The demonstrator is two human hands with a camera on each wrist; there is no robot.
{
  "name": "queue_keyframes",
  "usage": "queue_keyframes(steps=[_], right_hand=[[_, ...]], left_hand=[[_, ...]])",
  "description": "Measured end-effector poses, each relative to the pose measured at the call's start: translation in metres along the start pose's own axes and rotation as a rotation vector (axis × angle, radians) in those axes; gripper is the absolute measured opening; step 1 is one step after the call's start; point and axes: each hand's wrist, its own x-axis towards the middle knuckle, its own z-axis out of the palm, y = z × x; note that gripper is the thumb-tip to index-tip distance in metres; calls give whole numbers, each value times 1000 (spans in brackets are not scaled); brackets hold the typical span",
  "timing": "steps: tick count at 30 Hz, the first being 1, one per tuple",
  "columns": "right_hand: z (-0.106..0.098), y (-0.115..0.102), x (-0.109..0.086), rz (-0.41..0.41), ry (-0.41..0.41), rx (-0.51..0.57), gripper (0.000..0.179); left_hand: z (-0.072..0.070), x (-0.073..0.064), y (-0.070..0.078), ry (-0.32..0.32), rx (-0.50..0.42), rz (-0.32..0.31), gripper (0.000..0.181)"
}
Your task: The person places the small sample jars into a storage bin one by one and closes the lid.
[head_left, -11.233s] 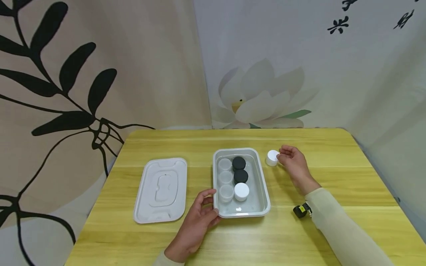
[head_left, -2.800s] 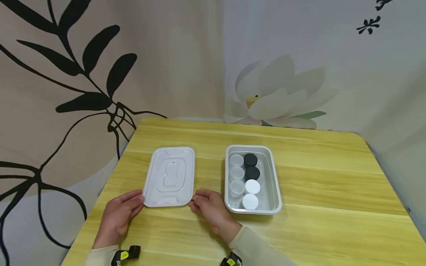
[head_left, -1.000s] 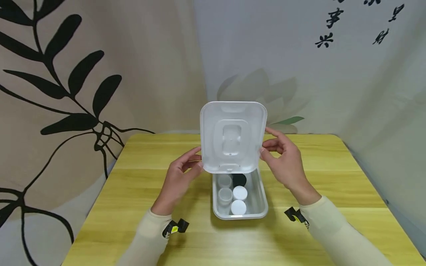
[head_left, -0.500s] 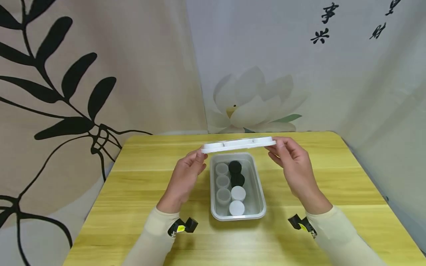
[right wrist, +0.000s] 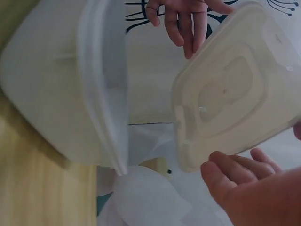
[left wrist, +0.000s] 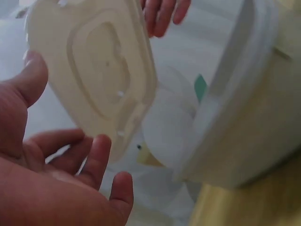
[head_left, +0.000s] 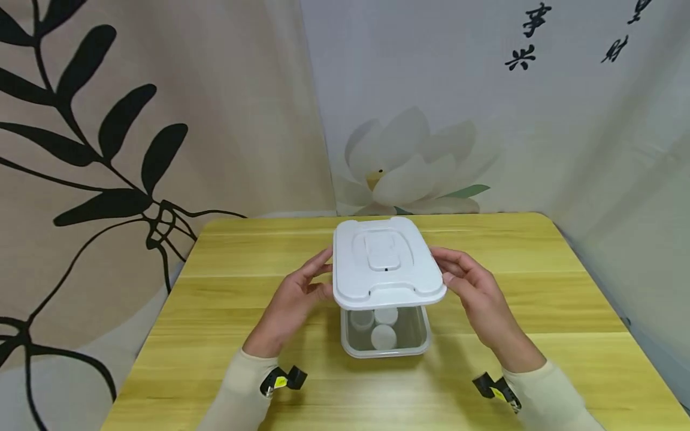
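Note:
A white plastic lid point(head_left: 385, 257) hovers over a white plastic box point(head_left: 385, 353), covering its far part from the head view. My left hand point(head_left: 291, 305) holds the lid by its left edge, and my right hand point(head_left: 480, 299) grips the opposite edge. Inside the box's near end stand two white-capped jars, one of them this jar point(head_left: 383, 337), beside a clear-topped jar point(head_left: 361, 320). Whatever lies farther back is hidden. Both wrist views show the lid's ribbed underside point(left wrist: 99, 66) apart from the box wall point(right wrist: 56, 89).
The box stands on a yellow wood-grain table point(head_left: 215, 299). Behind the table hangs a printed cloth backdrop point(head_left: 242, 120) with leaves, a lotus and characters. Each wrist wears a small black camera, such as this left one point(head_left: 283, 381).
Earlier, another white-capped jar went into the box and the lid was taken from the table's left. Since half a second ago, both hands have turned the lid top-up and lowered it nearer over the box.

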Motion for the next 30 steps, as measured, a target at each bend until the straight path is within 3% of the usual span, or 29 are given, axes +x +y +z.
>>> queue_keyframes(steps=[7, 12, 17, 21, 30], right_hand=[[10, 23, -12, 54, 49, -148, 44], [21, 41, -22, 133, 94, -175, 43], [26, 61, -32, 223, 135, -246, 45], [28, 72, -35, 240, 152, -302, 49], [31, 83, -40, 251, 174, -255, 50]], left_hand=[[-5, -7, -31, -99, 101, 14, 79], [-6, -12, -51, -137, 122, -8, 84], [-5, -13, -61, -173, 109, -31, 87], [-4, -14, -67, -189, 87, -57, 90], [0, -13, -82, -210, 81, -94, 92]])
